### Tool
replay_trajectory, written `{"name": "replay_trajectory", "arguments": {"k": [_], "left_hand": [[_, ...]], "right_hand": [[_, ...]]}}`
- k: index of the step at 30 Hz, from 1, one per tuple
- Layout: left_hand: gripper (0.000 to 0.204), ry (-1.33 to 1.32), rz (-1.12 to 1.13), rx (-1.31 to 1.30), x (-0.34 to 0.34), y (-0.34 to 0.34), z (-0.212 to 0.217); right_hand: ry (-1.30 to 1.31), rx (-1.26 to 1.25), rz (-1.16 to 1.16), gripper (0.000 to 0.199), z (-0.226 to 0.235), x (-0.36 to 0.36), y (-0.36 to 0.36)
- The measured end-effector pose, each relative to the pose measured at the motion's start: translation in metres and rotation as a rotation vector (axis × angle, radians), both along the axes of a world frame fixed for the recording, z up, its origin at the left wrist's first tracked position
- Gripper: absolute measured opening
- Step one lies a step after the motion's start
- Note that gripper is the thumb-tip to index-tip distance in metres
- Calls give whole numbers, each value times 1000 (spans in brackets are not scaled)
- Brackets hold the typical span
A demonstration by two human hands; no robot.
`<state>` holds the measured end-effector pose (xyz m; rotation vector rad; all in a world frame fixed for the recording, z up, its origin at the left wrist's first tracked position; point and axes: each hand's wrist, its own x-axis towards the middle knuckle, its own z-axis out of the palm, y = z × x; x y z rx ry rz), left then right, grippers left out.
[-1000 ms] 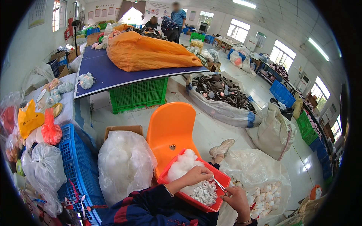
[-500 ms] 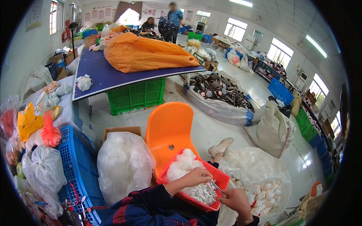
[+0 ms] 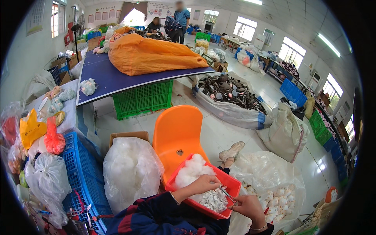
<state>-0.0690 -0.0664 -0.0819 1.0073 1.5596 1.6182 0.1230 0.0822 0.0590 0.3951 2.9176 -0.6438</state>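
Observation:
A red plastic tray (image 3: 234, 184) lies across my lap against the orange chair. White fluffy stuffing (image 3: 192, 171) fills its far left part, and small white pieces (image 3: 214, 201) are heaped nearer me. My right hand (image 3: 249, 207) is closed around a slim metal tool (image 3: 228, 194), which looks like forceps or scissors, at the tray's right side. Its tip points up and left toward my left hand (image 3: 207, 183). Over the tray, the fingers of my left hand are pinched together beside that tip. Whatever they hold is too small to make out.
An orange chair (image 3: 176, 129) stands ahead. A clear bag of stuffing (image 3: 131, 172) and a blue crate (image 3: 84, 176) are left; an open bag of white pieces (image 3: 280, 199) lies right. Beyond are a blue-topped table (image 3: 92, 64) and a sack of dark parts (image 3: 231, 121). Two people are farther back.
The whole view has shifted slightly. Both hands keep nearly the same pose over the tray, with the metal tool still between them.

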Motion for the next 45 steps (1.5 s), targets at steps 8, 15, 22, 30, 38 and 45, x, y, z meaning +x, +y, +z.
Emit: {"name": "replay_trajectory", "arguments": {"k": [8, 15, 22, 30, 38, 45], "left_hand": [[22, -9, -79, -84, -1, 0, 3], [20, -177, -177, -41, -9, -7, 13], [20, -198, 112, 109, 3, 2, 3], [21, -101, 266, 112, 16, 8, 4], [23, 204, 439, 100, 35, 11, 14], [24, -35, 437, 174, 32, 21, 15]], "right_hand": [[-111, -98, -65, 33, 1, -1, -4], [39, -180, 37, 32, -25, 2, 6], [-115, -226, -110, 32, -46, 8, 7], [-112, -434, -96, 27, -61, 4, -2], [87, -917, -339, 30, -94, -5, -41], [142, -668, -330, 23, -115, -8, -30]]}}
